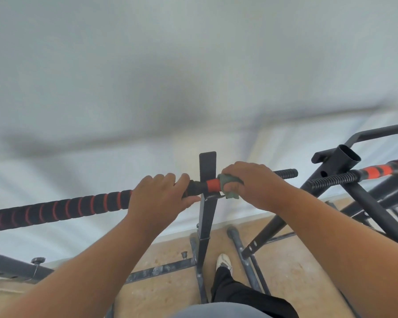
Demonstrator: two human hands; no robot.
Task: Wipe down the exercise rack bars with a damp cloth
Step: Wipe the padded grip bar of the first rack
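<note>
Left hand (157, 195): fingers curled over the padded bar (62, 208), centre frame.
Right hand (254, 183): fingers clenching the green cloth (230, 180) around the bar, beside the upright post (207, 171).

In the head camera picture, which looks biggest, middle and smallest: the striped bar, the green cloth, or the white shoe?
1. Striped bar, by far the longest.
2. Green cloth, mostly hidden by the right hand.
3. White shoe.
Cloth and shoe look close in size, and the shoe is farther away, so their order is unsure.

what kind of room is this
Probably a home gym corner or workout room: a foam-gripped barbell rests on a black upright stand, more black rack tubing stands to the right, beside a plain white wall.
</note>
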